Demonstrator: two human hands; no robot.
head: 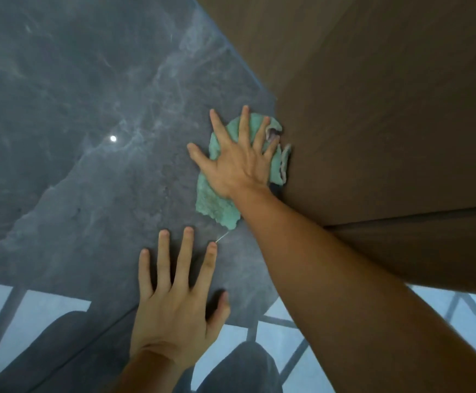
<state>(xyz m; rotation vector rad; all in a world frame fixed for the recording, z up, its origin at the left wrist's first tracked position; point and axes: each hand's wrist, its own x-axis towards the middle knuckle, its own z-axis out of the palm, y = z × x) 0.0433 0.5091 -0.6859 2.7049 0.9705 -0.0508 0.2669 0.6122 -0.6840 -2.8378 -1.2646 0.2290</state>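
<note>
A crumpled green cloth [217,205] lies on a glossy dark grey marbled surface [89,137], right against a brown wooden panel [373,123]. My right hand [237,160] presses flat on the cloth with fingers spread and straight; cloth shows above the fingertips and below the wrist. A thin loose thread hangs from the cloth's lower corner. My left hand [177,302] lies flat on the bare grey surface below the cloth, fingers spread, holding nothing.
The brown panel fills the right side and meets the grey surface along a diagonal edge. The glossy surface reflects two small ceiling lights [113,138] and a bright window grid [444,321] along the bottom.
</note>
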